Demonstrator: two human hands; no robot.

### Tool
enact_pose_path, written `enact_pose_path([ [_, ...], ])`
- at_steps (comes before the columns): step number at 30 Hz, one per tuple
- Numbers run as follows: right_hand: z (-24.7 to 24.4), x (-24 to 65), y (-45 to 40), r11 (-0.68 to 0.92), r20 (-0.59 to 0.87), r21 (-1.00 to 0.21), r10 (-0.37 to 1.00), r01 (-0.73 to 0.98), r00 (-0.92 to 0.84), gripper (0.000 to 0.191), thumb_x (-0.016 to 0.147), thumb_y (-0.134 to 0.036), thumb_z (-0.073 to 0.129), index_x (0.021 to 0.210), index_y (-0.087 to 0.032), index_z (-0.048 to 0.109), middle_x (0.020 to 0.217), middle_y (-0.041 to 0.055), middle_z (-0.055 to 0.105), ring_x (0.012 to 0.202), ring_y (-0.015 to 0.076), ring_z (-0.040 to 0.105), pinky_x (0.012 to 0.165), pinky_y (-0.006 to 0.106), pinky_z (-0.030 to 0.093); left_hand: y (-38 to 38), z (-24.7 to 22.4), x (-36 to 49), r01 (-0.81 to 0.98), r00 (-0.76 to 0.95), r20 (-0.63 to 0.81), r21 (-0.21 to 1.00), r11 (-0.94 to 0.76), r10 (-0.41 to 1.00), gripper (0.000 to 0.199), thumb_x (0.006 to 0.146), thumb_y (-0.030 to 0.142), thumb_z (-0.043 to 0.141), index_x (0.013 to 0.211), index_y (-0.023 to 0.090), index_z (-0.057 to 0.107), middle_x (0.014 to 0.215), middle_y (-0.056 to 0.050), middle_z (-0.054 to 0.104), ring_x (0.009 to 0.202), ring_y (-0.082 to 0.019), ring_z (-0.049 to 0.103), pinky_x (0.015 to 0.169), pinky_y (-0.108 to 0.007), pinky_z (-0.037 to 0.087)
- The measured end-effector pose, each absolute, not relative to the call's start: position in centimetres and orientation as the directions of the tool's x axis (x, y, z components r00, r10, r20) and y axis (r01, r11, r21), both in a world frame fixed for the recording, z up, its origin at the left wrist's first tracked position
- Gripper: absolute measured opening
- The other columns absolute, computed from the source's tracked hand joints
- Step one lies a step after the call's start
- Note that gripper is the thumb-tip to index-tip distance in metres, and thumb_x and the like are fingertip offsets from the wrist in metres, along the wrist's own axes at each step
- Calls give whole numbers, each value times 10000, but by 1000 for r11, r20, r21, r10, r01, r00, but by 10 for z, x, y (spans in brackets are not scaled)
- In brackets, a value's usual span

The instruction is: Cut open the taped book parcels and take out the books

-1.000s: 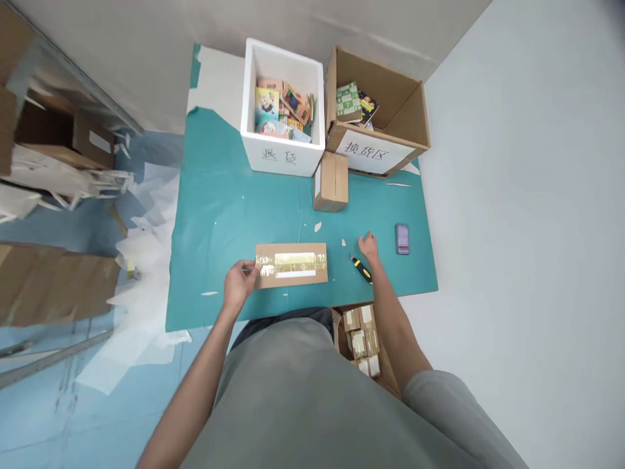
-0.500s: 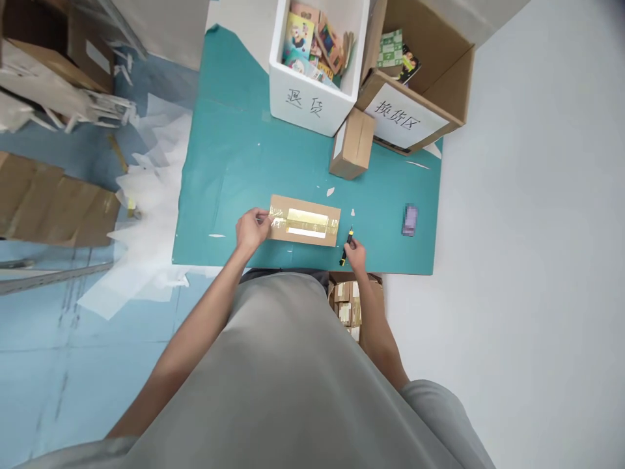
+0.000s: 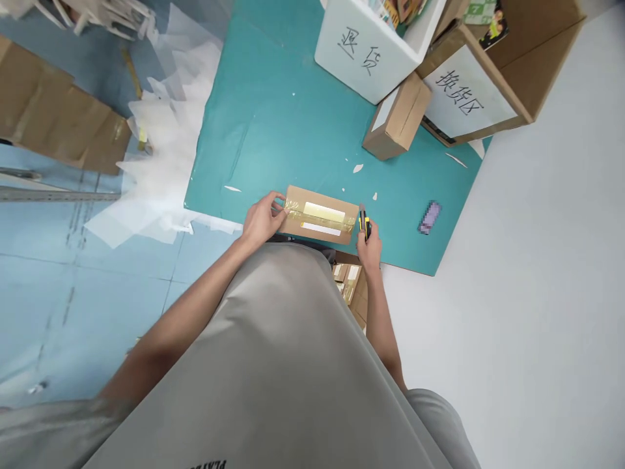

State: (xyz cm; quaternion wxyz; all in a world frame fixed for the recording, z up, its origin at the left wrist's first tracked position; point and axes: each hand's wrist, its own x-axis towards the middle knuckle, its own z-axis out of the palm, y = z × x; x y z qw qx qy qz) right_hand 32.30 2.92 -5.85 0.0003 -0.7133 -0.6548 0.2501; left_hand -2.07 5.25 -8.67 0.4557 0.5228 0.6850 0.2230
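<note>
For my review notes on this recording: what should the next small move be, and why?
Probably bring the cutter leftward to the tape on the parcel: the right hand holds it just beside the parcel's right end, the tape runs lengthwise, and the left hand touches the opposite end.

On my feed: utility knife (image 3: 364, 223), loose on the table (image 3: 273, 130) beside the right hand (image 3: 370, 247) a second ago, now gripped in it, tip jutting ahead. I've brought that hand close to the taped box (image 3: 319, 222), just left of it.
</note>
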Motion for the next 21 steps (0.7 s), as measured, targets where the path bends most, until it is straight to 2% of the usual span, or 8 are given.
enact_pose_path([
  [2,-43,317,35,-71,-316,-339,948,938,-42,647,1131,-456,255,1668,-135,421,1343,213,748,1111,305,747,936,395,585,45,-89,-24,512,46,-328,819,260,943,340,973,352,651,1293,257,718,1136,-60,750,900,-215,725,903,-342,561],
  [4,-31,303,43,68,-346,-355,917,932,-198,617,1151,-471,281,1666,-187,470,1430,178,718,1208,295,716,979,355,551,42,-92,-26,514,100,-302,832,211,948,316,979,336,630,1265,261,742,1171,-75,715,924,-218,721,926,-358,568],
  [6,-22,286,52,210,-425,-301,843,930,-328,599,1173,-470,255,1690,-241,453,1371,144,742,1149,278,726,919,315,530,41,-95,-28,506,119,-315,835,215,942,326,964,322,644,1269,269,747,1168,-73,695,896,-213,716,916,-366,577],
  [9,-14,256,67,392,-553,-150,727,908,-406,597,1189,-483,194,1753,-322,308,1281,120,753,1029,262,731,809,289,478,42,-99,-28,482,112,-339,841,248,934,356,945,303,663,1291,275,738,1181,-67,681,865,-204,709,899,-366,584],
  [12,-10,228,81,544,-635,-59,626,837,-452,596,1190,-475,151,1770,-356,213,1334,138,719,1048,271,723,796,297,452,43,-101,-26,456,90,-356,845,279,930,364,936,289,671,1294,263,735,1191,-68,671,852,-198,704,910,-371,583],
  [16,-7,204,96,641,-683,-26,550,767,-482,580,1190,-416,174,1768,-369,180,1392,161,684,1062,280,732,828,320,461,44,-104,-25,427,67,-372,849,310,926,367,934,295,689,1296,258,736,1180,-63,672,836,-191,695,911,-369,578],
  [21,-4,197,104,684,-681,-4,532,729,-503,563,1184,-347,232,1747,-354,238,1364,168,700,1023,283,761,810,328,482,45,-105,-24,418,56,-384,847,328,922,384,910,242,692,1289,257,749,1176,-55,679,809,-176,691,888,-352,570],
])
